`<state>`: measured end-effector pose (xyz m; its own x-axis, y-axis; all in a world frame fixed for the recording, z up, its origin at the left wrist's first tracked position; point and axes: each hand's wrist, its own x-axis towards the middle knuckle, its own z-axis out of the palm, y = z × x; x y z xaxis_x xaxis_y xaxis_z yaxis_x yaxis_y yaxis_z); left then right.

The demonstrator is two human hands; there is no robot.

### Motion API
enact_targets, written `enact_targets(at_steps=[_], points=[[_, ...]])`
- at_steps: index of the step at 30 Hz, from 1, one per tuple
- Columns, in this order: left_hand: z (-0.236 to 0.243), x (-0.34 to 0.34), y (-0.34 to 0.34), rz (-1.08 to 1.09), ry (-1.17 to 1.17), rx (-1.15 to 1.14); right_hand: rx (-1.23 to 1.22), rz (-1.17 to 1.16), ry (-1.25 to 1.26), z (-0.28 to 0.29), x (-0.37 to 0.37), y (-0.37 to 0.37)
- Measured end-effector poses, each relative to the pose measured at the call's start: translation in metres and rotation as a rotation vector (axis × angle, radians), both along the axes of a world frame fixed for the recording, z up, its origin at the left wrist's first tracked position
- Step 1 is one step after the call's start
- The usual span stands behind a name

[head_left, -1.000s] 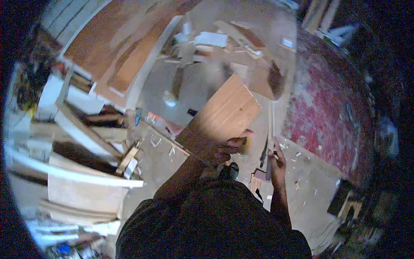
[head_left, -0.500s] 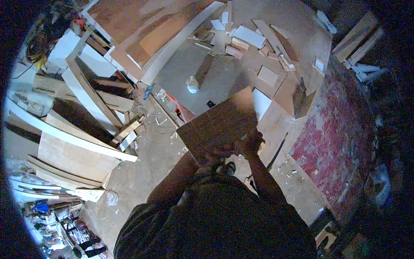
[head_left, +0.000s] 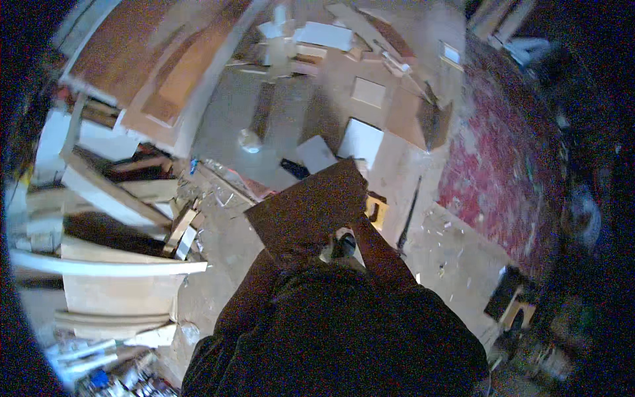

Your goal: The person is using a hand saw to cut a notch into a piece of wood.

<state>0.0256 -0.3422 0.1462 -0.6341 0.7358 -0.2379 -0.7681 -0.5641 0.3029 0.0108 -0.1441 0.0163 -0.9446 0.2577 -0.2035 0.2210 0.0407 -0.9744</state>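
Observation:
A dark brown rectangular wooden board [head_left: 307, 205] is held up, tilted, in front of my torso. My left hand [head_left: 286, 257] grips its near left edge; the fingers are lost in shadow. My right hand [head_left: 359, 215] holds the board at its right side, its fingers dark and partly hidden. Just right of that hand is a yellow piece with a dark opening [head_left: 377, 209], like a saw handle. Past the board's far edge lie a black object [head_left: 294, 168], a grey panel [head_left: 316, 153] and a white panel [head_left: 361, 140].
Wood offcuts and boards [head_left: 119, 192] lean in a pile on the left. A large brown sheet [head_left: 155, 59] lies at the far left. More offcuts [head_left: 324, 36] lie ahead, with a whitish lump [head_left: 249, 140] nearer. A long thin dark strip [head_left: 411, 212] and a reddish floor patch [head_left: 493, 172] are at right.
My view has turned, shifting the surroundings. The board has moved left and looks darker, both hands staying on it. The grey panel, black object and yellow piece show more fully.

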Motion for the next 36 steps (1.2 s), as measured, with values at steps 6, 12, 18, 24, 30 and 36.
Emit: enact_targets(at_steps=[6,12,18,24,30,36], points=[[-0.013,-0.02,0.015,-0.146,0.028,-0.073,-0.678,-0.056,-0.119,0.039,0.052,0.058],[-0.024,-0.014,0.063,-0.329,0.083,-0.139,-0.16,0.187,-0.067,0.049,0.135,0.099],[-0.03,-0.027,0.096,-0.452,0.186,-0.227,-0.353,-0.39,-0.208,0.027,0.194,0.088],[-0.079,-0.013,0.104,-0.476,0.684,-0.559,-0.605,-0.439,-0.099,0.071,0.191,0.07],[-0.022,0.0,0.132,-0.158,0.916,-0.661,-0.472,-0.396,-0.059,0.072,0.203,0.077],[0.022,-0.011,0.126,-0.222,0.633,-1.008,-0.246,-0.365,0.088,0.156,0.174,0.124]])
